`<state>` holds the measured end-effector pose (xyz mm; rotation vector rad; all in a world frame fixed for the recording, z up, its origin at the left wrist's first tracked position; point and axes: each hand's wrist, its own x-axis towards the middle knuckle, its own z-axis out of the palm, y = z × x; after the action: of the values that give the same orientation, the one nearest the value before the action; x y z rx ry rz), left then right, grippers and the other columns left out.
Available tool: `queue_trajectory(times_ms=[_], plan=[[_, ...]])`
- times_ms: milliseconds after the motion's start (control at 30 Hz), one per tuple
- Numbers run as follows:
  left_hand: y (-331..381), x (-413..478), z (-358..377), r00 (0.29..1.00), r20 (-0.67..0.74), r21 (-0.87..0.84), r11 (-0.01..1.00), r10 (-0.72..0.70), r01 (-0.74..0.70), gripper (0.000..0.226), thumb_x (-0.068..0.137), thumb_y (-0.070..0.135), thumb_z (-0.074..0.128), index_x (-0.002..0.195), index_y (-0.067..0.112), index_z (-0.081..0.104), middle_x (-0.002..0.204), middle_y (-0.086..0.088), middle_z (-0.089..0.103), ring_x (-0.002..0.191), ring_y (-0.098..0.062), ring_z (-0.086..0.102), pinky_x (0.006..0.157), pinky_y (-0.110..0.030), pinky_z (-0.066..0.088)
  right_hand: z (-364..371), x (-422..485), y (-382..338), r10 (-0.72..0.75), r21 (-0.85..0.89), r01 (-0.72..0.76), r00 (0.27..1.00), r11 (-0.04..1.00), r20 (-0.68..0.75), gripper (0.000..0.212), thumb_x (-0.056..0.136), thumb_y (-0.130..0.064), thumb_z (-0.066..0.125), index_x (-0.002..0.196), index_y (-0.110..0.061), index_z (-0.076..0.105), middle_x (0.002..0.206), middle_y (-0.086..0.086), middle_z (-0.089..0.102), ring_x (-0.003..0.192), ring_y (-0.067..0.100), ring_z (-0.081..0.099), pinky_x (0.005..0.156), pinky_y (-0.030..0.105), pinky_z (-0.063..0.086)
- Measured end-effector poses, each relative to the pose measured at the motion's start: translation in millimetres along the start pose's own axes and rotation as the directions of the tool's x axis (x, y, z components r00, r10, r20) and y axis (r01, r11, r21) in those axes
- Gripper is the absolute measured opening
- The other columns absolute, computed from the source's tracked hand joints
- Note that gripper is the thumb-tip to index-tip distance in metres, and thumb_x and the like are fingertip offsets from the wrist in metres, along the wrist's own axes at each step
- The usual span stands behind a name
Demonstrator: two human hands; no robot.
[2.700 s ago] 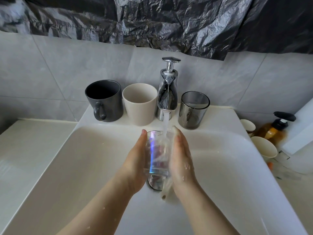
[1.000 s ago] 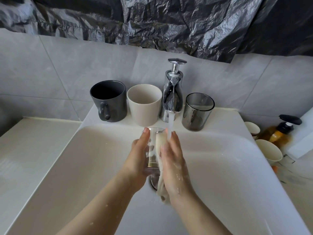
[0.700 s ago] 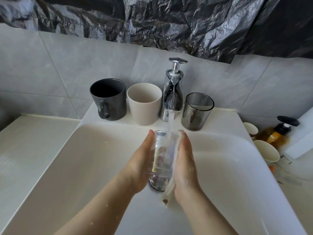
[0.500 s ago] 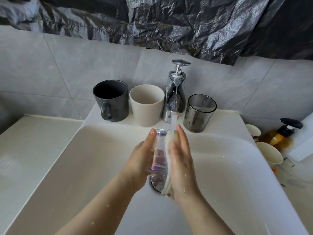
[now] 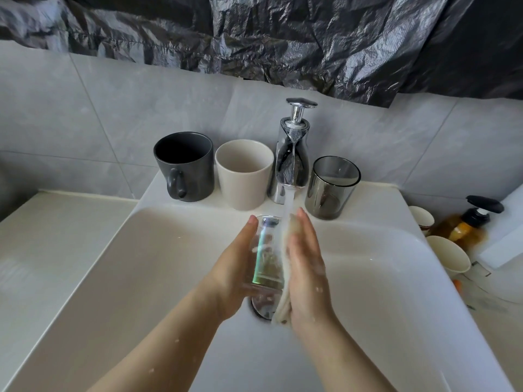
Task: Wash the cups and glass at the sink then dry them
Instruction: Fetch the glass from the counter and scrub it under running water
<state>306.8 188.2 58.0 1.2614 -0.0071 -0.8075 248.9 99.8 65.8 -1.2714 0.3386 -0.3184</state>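
**A:** Where is the glass?

**B:** The clear, iridescent drinking glass (image 5: pixel 264 258) stands nearly upright between the 2 hands. It is over the chrome drain (image 5: pixel 261 309) in the middle of the white ceramic sink (image 5: pixel 135 264), with its mouth just under the water stream (image 5: pixel 288 205) from the chrome tap (image 5: pixel 291 165).

**A:** And the hands?

**B:** The left hand (image 5: pixel 232 278) grips the drinking glass from its left side, thumb lying up along the wall. The right hand (image 5: pixel 307 267) is flat, fingers straight and together, pressing a pale wet cloth (image 5: pixel 283 304) against the right side.

**A:** What does the next move turn on?

**B:** The long axis: it runs bottom to top, with the mouth leaning slightly away towards the tap. The cloth covers only the right wall, so I judge the wipe must run along that axis, or the left hand must turn the glass to bring a fresh side round. Both hands touch it, but the left one carries it.

**A:** The other pieces?

**B:** They are on the ledge behind the basin: a dark grey ceramic mug (image 5: pixel 184 165) and a cream handleless cup (image 5: pixel 243 174) left of the tap, and a smoked grey tumbler (image 5: pixel 332 188) right of it.

**A:** Anything unclear?

**B:** The left fingers are hidden behind the glass, and its base blurs into the drain. I cannot tell whether the cloth reaches inside. On the desk at the right, an amber pump bottle (image 5: pixel 467 224) is smeared.
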Motion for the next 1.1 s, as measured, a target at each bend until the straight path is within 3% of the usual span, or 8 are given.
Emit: queue_trajectory(times_ms=[133,267,433,567,733,833,967,1100], plan=[[-2.3,-0.9,4.1,0.998,0.000,0.084,0.994,0.065,-0.065,0.079,0.062,0.068,0.069,0.123,0.019,0.058,0.116,-0.012,0.068,0.102,-0.033,0.068,0.094,-0.049,0.051,-5.8,8.0,-2.3,0.280,0.187,-0.263,0.958,0.947,-0.067,0.044,0.087,-0.058,0.052,0.102,-0.021,0.071,0.094,0.012,0.075,0.086,0.030,0.071,0.085,0.050,0.055],[-1.0,3.1,0.6,0.997,-0.055,0.037,0.998,0.061,-0.059,0.087,0.057,0.073,0.067,0.123,0.018,0.061,0.122,-0.014,0.065,0.110,-0.036,0.064,0.091,-0.046,0.049,2.9,1.4,6.5,0.078,-0.027,-0.079,0.996,0.997,-0.039,0.056,0.087,-0.067,0.044,0.138,-0.044,0.040,0.149,-0.012,0.039,0.134,0.009,0.041,0.113,0.041,0.033],[-1.7,2.7,1.7,0.996,-0.071,0.011,0.998,0.061,-0.061,0.059,0.083,0.066,0.052,0.118,0.019,0.063,0.109,-0.010,0.072,0.100,-0.030,0.068,0.095,-0.045,0.048,1.4,-0.2,6.5,-0.164,-0.359,0.173,0.985,0.917,0.055,0.040,0.084,-0.048,0.030,0.118,-0.067,0.020,0.150,-0.031,0.012,0.139,-0.015,0.005,0.109,0.011,0.014],[-3.8,-1.5,7.3,0.989,-0.085,0.038,0.992,0.124,-0.121,0.081,0.059,0.060,0.075,0.119,0.010,0.052,0.104,-0.013,0.067,0.092,-0.031,0.067,0.082,-0.043,0.051,-0.7,5.0,5.8,-0.093,-0.123,0.080,0.991,0.989,-0.097,0.033,0.092,-0.048,0.042,0.122,-0.060,0.036,0.147,-0.024,0.034,0.133,-0.004,0.036,0.112,0.026,0.030],[-2.0,-1.2,8.6,0.996,-0.015,0.058,0.995,0.088,-0.087,0.063,0.077,0.058,0.059,0.120,0.013,0.062,0.113,-0.013,0.070,0.100,-0.033,0.068,0.088,-0.040,0.051,-10.5,17.7,7.6,0.317,0.346,-0.270,0.945,0.899,-0.086,0.047,0.087,-0.055,0.054,0.110,-0.018,0.069,0.105,0.013,0.072,0.085,0.030,0.069,0.077,0.043,0.055],[-2.5,-2.5,10.5,0.996,-0.021,0.033,0.996,0.081,-0.081,0.059,0.084,0.062,0.050,0.118,0.015,0.064,0.106,-0.010,0.072,0.089,-0.028,0.067,0.085,-0.036,0.047,-4.2,13.2,11.1,0.180,0.173,-0.151,0.970,0.973,-0.163,0.050,0.082,-0.065,0.052,0.118,-0.033,0.063,0.122,-0.004,0.065,0.104,0.018,0.065,0.086,0.041,0.054],[-2.0,-0.9,7.6,0.983,-0.101,0.029,0.989,0.150,-0.148,0.084,0.060,0.072,0.065,0.125,0.020,0.053,0.118,-0.009,0.067,0.107,-0.030,0.066,0.100,-0.053,0.046,-0.9,1.3,4.5,-0.084,-0.166,0.082,0.996,0.983,-0.005,0.035,0.099,-0.032,0.042,0.122,-0.058,0.035,0.132,-0.038,0.039,0.114,-0.028,0.037,0.093,0.002,0.033],[4.6,-3.2,7.5,0.994,-0.063,0.046,0.995,0.092,-0.089,0.082,0.073,0.071,0.062,0.124,0.007,0.057,0.114,-0.021,0.066,0.095,-0.038,0.065,0.080,-0.043,0.054,-3.7,5.0,2.5,-0.143,-0.150,0.137,0.989,0.979,-0.033,0.029,0.095,-0.042,0.044,0.120,-0.057,0.041,0.147,-0.024,0.035,0.136,-0.006,0.031,0.112,0.024,0.027]])
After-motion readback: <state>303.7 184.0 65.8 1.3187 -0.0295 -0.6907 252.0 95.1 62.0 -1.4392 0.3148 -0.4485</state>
